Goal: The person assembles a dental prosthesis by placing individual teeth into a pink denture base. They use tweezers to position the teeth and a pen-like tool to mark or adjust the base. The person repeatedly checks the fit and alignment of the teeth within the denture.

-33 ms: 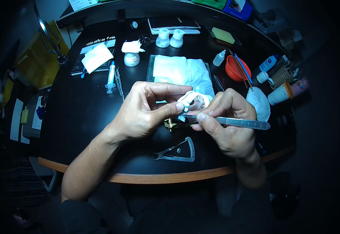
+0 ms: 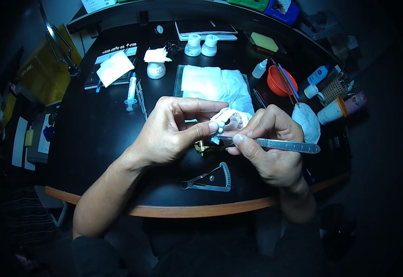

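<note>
The person's left hand (image 2: 166, 131) grips a white tooth model (image 2: 229, 121), with the thumb on the near side and a finger along the top. The right hand (image 2: 277, 159) pinches a flat metal tool (image 2: 289, 145) between thumb and fingers. Its thin end points left and is right by the low part of the model; it is too small to tell if they touch. The model is up above the black worktop (image 2: 95, 161), between the two hands. A gold-colored metal piece (image 2: 202, 148) shows just under it.

Nearer the person, a metal measuring tool (image 2: 210, 188) with a curved side lies flat. Behind the hands is a folded white cloth or paper (image 2: 210, 83). A syringe (image 2: 131, 94) lies off to the left. To the right, a red bowl (image 2: 275, 85) has thin sticks (image 2: 290, 85) leaning across it.
</note>
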Demonstrator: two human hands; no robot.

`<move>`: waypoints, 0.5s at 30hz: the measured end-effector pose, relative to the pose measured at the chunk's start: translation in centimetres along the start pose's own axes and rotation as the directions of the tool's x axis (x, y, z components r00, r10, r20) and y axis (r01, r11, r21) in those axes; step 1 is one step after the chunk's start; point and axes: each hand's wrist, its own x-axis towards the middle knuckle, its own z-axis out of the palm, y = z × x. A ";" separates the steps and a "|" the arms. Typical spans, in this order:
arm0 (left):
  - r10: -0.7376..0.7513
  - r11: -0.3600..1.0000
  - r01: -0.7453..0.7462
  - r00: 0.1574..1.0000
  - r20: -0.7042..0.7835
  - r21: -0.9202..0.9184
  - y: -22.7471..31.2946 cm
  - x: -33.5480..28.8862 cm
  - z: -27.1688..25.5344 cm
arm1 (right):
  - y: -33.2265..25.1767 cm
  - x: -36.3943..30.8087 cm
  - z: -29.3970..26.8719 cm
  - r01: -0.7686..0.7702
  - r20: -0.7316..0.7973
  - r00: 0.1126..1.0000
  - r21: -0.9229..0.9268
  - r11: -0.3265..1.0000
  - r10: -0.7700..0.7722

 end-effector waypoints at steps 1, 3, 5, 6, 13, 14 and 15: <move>0.012 1.000 -0.012 1.000 0.000 0.005 -0.1 0.0 0.0 | 0.0 0.0 0.0 0.000 0.000 1.000 0.004 1.000 0.000; 0.035 0.999 -0.035 0.999 -0.011 0.006 -0.2 0.0 0.1 | 0.0 0.0 0.1 -0.003 0.006 1.000 0.008 1.000 0.003; 0.017 1.000 -0.016 1.000 -0.014 0.011 0.1 0.0 0.2 | 0.0 0.0 -0.1 -0.008 0.016 1.000 0.007 1.000 0.008; -0.014 1.000 0.014 1.000 -0.011 0.015 0.6 -0.1 0.3 | 0.0 0.0 -0.2 -0.009 0.026 1.000 -0.003 1.000 0.010; -0.011 0.999 0.011 1.000 -0.002 -0.047 0.4 -0.1 0.1 | 0.2 0.0 -0.1 0.001 0.022 1.000 0.036 0.999 -0.002; 0.000 0.999 0.000 1.000 0.001 -0.050 0.1 -0.1 0.0 | 0.1 0.0 0.1 -0.009 0.007 1.000 0.060 0.998 0.008; 0.011 0.999 -0.011 1.000 0.004 -0.052 -0.1 0.0 0.0 | 0.0 0.0 0.1 -0.010 0.001 1.000 0.078 0.997 0.010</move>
